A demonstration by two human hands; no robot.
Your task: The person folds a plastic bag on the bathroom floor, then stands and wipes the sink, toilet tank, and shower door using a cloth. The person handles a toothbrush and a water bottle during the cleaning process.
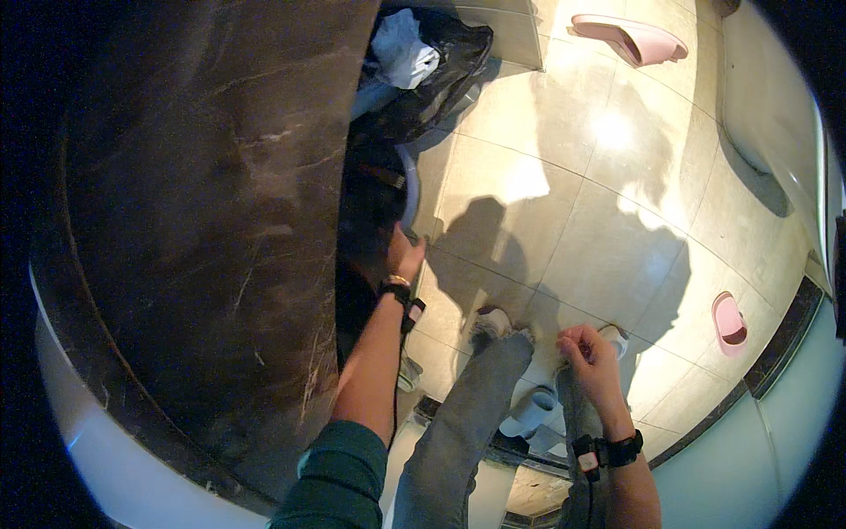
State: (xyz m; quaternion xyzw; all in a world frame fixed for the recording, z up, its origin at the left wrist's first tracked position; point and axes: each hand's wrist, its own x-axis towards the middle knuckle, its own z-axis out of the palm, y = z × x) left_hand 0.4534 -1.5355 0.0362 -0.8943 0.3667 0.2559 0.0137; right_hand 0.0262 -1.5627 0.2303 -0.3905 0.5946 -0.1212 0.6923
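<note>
My left hand [404, 254] reaches beside the dark stone slab [218, 198], at the near end of a pale curved rim [410, 185] that looks like a basin's or bucket's. Its fingers are partly in shadow, and whether they grip the rim cannot be told. Dark contents, perhaps cloth, lie inside the rim. Above it sits a black plastic bag [456, 73] with crumpled white material [403, 49] in its mouth. My right hand [588, 354] hangs over my right knee area with curled fingers, and no object shows in it.
One pink slipper [644, 46] lies on the tiled floor at the top, another pink slipper [730, 321] at the right. A light-blue cylindrical container [538, 402] is between my legs. A white curved fixture [767, 99] stands at the upper right, and a dark stone edge [783, 337] crosses the lower right.
</note>
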